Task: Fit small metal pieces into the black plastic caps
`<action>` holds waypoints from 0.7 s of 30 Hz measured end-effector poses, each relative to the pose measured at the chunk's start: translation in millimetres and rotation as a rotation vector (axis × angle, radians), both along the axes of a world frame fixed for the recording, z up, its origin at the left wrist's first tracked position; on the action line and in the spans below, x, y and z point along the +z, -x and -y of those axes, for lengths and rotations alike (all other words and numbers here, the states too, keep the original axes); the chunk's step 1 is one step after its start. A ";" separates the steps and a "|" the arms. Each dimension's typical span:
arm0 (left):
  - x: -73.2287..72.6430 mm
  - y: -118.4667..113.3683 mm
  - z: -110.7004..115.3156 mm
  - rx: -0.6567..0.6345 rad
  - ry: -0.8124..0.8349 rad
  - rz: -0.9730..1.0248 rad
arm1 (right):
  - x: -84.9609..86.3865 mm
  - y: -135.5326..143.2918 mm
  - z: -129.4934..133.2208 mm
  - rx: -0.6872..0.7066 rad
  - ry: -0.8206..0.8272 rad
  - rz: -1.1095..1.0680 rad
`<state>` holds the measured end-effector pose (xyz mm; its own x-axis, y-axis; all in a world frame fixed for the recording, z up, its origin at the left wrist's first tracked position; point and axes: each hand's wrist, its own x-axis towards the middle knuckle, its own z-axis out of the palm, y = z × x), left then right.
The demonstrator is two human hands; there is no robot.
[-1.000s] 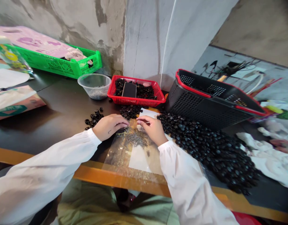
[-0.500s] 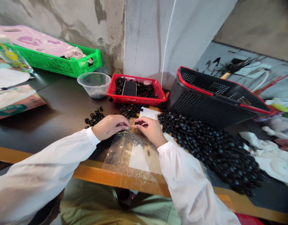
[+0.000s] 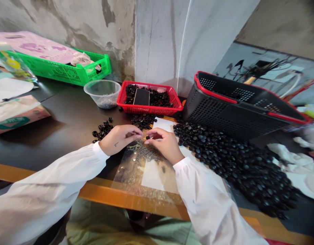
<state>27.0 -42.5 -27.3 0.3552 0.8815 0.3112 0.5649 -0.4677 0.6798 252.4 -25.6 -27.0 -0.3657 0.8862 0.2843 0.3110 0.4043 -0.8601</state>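
Observation:
Thumb and fingertips of my right hand [image 3: 165, 143] are closed on a small round black part [image 3: 147, 137]. My left hand [image 3: 122, 139] faces it a short gap away, its fingertips pinched together; whatever they hold is too small to make out. Below both hands, a pile of thin metal pins [image 3: 144, 153] lies on a clear plastic sheet [image 3: 131, 173] with white paper [image 3: 154, 175] under it. A large heap of black round parts [image 3: 231, 163] spreads to the right of my right hand. Beside my left hand sits a small group of black parts [image 3: 104, 129].
A red basket [image 3: 152, 109] of black parts with a phone [image 3: 141, 97] on top stands behind my hands. Left of it is a clear plastic bowl [image 3: 102, 90]. A black basket [image 3: 223, 112] stands back right, a green crate [image 3: 77, 75] back left, a tissue box [image 3: 19, 115] far left.
My hands have drawn slightly apart at the fingertips, and the black part in my right hand shows more plainly. The camera view has shifted a little.

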 end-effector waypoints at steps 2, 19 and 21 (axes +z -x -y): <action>3.5 -4.2 2.9 0.024 0.064 0.104 | 1.2 1.2 1.2 -0.008 0.024 -0.048; 7.2 -14.0 9.7 -0.015 0.280 0.454 | 6.8 2.1 7.5 0.008 0.061 -0.206; 7.9 -15.4 11.1 -0.017 0.277 0.474 | 5.8 2.8 7.5 0.020 0.078 -0.233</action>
